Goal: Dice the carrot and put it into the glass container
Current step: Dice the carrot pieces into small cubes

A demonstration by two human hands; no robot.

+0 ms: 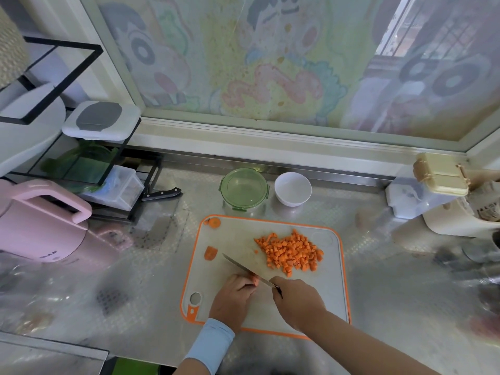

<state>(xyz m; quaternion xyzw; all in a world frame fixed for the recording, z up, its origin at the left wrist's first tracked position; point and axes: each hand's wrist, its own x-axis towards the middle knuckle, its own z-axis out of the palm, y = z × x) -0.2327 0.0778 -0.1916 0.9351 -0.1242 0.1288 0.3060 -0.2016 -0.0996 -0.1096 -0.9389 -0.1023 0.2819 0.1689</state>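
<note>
A carrot stub (255, 280) is pinned to the cutting board (331, 293) by the curled left hand (232, 296) so it can be met by the knife (242, 267) gripped in the right hand (297, 301); the diced pile (290, 253) is kept clear, near the glass container (243, 189).

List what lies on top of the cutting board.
A pile of diced carrot, two carrot offcuts, the knife in the right hand. The left hand covers most of the carrot piece being cut.

Glossy steel counter (378, 266); matt plastic cutting board (238, 239); clear glass container (243, 189).
</note>
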